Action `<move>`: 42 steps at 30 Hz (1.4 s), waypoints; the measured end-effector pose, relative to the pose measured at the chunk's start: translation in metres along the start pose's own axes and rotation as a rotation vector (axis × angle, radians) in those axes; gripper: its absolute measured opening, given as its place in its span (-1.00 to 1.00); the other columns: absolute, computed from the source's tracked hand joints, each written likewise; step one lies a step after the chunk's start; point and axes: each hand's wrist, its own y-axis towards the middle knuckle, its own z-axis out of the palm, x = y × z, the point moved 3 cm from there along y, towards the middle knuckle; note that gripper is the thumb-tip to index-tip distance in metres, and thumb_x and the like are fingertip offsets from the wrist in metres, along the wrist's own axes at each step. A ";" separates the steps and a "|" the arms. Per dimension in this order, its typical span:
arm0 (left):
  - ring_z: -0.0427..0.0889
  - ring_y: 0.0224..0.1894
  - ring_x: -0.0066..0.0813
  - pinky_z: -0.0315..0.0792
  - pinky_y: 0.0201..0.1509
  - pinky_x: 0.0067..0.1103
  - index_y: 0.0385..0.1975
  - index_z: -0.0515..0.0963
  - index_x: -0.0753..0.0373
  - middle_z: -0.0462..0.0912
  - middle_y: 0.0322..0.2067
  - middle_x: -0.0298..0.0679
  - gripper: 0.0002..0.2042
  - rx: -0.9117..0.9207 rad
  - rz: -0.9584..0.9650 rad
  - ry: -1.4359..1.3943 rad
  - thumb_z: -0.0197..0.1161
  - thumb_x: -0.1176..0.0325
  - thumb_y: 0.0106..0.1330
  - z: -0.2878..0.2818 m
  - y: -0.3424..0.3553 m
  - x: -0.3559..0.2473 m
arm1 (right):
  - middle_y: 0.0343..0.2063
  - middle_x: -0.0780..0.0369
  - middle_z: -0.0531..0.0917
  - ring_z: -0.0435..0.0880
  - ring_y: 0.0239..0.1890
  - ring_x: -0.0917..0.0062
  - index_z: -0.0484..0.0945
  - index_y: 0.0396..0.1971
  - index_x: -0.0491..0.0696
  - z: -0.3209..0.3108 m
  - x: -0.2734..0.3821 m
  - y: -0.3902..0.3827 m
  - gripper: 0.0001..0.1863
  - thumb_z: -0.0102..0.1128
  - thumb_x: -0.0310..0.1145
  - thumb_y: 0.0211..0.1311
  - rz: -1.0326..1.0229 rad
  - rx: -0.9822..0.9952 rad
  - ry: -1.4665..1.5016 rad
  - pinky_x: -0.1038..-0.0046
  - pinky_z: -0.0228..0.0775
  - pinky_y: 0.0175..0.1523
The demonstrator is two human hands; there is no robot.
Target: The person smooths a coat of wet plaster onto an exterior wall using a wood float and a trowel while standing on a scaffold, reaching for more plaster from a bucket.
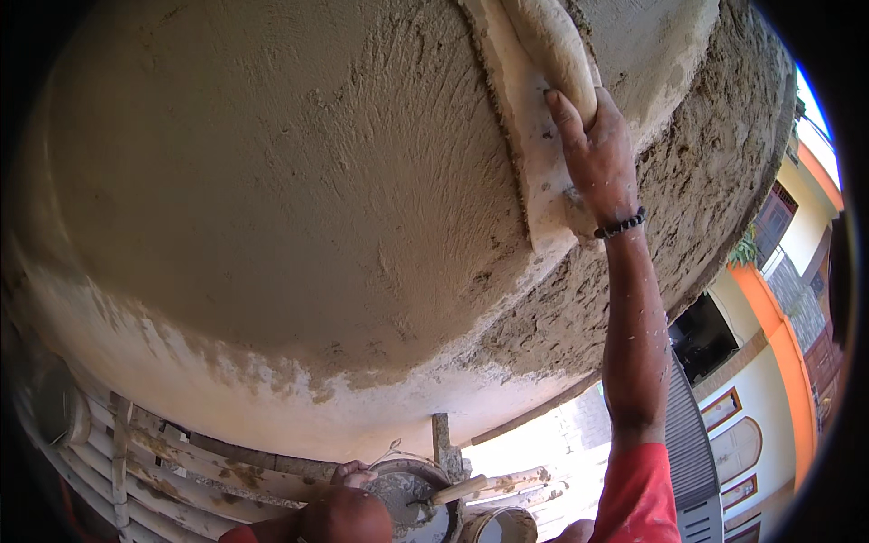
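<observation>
My right hand (597, 154), with a dark beaded bracelet at the wrist, reaches up and grips the thick pale handle of a long plastering float (518, 113). The float's flat board lies against a wall of wet grey plaster (362, 208). Low in view, my left hand (353, 473) is at the rim of a bucket (398, 472) of grey mortar, fingers curled over the edge; the bent arm partly hides it. A trowel with a wooden handle (459, 490) rests in that bucket, its blade sunk in the mortar.
A second bucket (498, 525) stands beside the first. Bamboo poles (226, 475) form a platform at lower left. Rough, unsmoothed plaster (715, 154) covers the wall's right side, and a pale strip (299, 412) runs below. A house with orange trim (769, 308) stands beyond, at right.
</observation>
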 end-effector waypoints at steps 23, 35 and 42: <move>0.47 -0.30 -0.62 0.28 -0.11 -0.64 -0.44 0.59 0.23 0.58 -0.47 -0.40 -0.85 0.042 -0.085 0.021 0.37 0.39 0.00 -0.009 -0.014 0.003 | -0.46 0.14 0.56 0.56 -0.44 0.43 0.43 -0.15 -0.22 0.099 -0.065 -0.236 -0.60 0.12 -0.16 0.26 0.407 -0.243 0.160 0.42 0.41 -0.30; 0.47 -0.29 -0.61 0.27 -0.10 -0.64 -0.44 0.59 0.23 0.58 -0.46 -0.40 -0.85 0.055 -0.043 0.028 0.37 0.39 0.00 -0.008 -0.002 -0.008 | -0.61 0.25 0.50 0.47 -0.68 0.63 0.39 -0.18 -0.19 0.143 -0.087 -0.303 -0.63 0.16 -0.18 0.24 0.593 -0.349 0.269 0.52 0.33 -0.57; 0.47 -0.28 -0.61 0.27 -0.09 -0.64 -0.44 0.59 0.23 0.58 -0.46 -0.40 -0.85 0.042 -0.072 0.028 0.37 0.39 0.00 -0.008 -0.013 -0.009 | -0.68 0.32 0.48 0.47 -0.72 0.66 0.42 -0.39 -0.11 0.017 -0.061 -0.071 -0.76 0.09 -0.23 0.32 0.457 -0.205 0.479 0.60 0.34 -0.64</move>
